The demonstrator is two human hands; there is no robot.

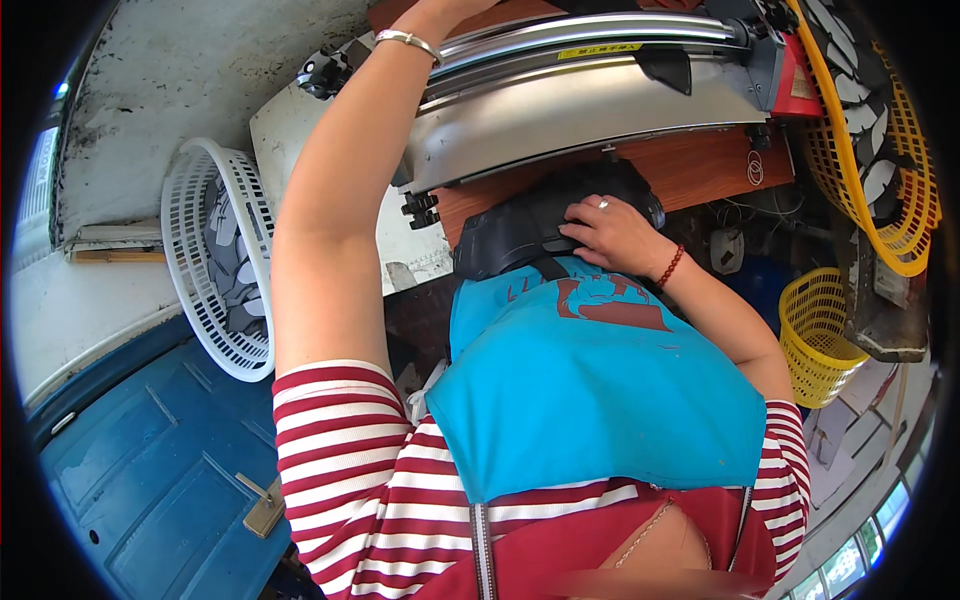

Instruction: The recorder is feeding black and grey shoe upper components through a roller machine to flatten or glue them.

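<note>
My left arm reaches up across a silver roller machine. Only the wrist end of my left hand shows at the top edge, with its fingers cut off by the frame. A silver bangle circles that wrist. My right hand lies on a black bag at my waist, its fingers slightly bent and apart, the thumb out of sight. It wears a ring and a red bead bracelet. Below the bag hangs my blue apron with a dark red print.
A white basket of grey cut pieces stands at left, above a blue door. On the right, a large yellow basket holds white and dark pieces; a smaller yellow basket sits lower. A brown board lies under the machine.
</note>
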